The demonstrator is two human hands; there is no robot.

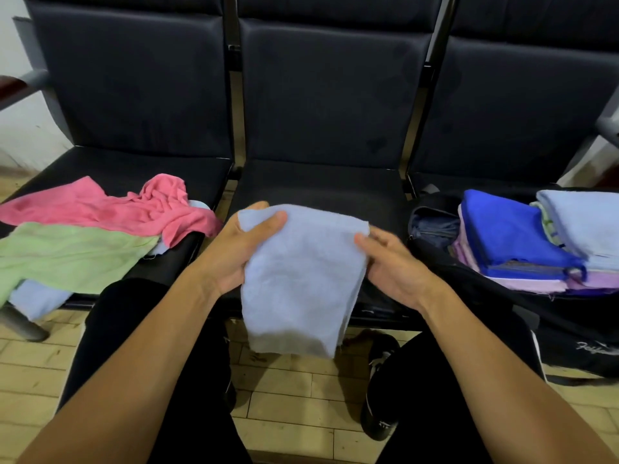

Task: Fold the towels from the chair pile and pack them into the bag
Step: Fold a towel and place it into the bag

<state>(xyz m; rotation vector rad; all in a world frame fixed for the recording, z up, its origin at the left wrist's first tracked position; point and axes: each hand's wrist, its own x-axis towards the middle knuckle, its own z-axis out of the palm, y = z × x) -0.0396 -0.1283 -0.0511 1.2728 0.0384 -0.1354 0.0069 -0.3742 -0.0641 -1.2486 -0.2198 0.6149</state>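
Seats (321,105) of dark padded vinyl stand in a joined row over a floor (288,390) of pale yellowish tiles, with a white wall (13,105) at nine o'clock. Over the middle seat hangs a pale blue towel (301,279), soft, folded and drooping past the seat edge. The left hand (234,249) pinches its upper left corner, thumb on top; the right hand (392,262) holds its right edge, fingers (363,242) lightly curled onto the cloth. At nine o'clock lies an unfolded pile: a pink towel (110,209) over a green towel (67,252). At three o'clock an open black bag (502,299) holds folded towels (509,239), royal blue, lilac and pale blue. White script on its side is cut off and unreadable.
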